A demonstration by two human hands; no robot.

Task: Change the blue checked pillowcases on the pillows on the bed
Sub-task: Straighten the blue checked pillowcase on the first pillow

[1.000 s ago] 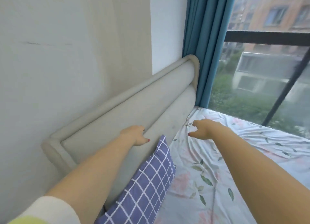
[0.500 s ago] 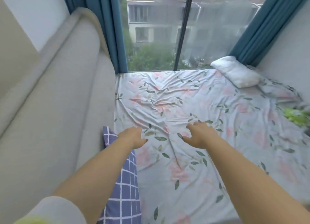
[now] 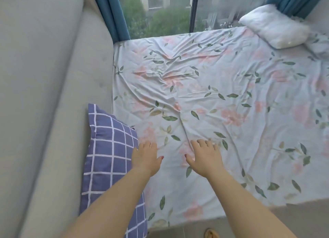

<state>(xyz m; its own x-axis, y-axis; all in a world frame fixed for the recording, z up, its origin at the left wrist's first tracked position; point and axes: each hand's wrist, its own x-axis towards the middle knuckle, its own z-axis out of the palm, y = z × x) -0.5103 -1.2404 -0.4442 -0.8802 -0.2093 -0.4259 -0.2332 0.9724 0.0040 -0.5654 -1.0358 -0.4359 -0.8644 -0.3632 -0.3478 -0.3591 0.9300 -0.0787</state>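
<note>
Camera's dipped lower than a moment ago. Left hand (image 3: 146, 157) and right hand (image 3: 204, 157) are spread open over the floral sheet (image 3: 222, 98), holding nothing. Blue checked pillow (image 3: 108, 148) leans on the headboard (image 3: 44, 77), just beside the left hand. Bare white pillow (image 3: 274, 25) sits in the far corner.

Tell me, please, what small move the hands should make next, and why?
Probably the left hand should shift a little to its left and grip the blue checked pillow by the edge nearest it. Both it and the right hand are open over the floral sheet and hold nothing. The pillow leans on the headboard right beside the left hand, with its checked case on.
</note>
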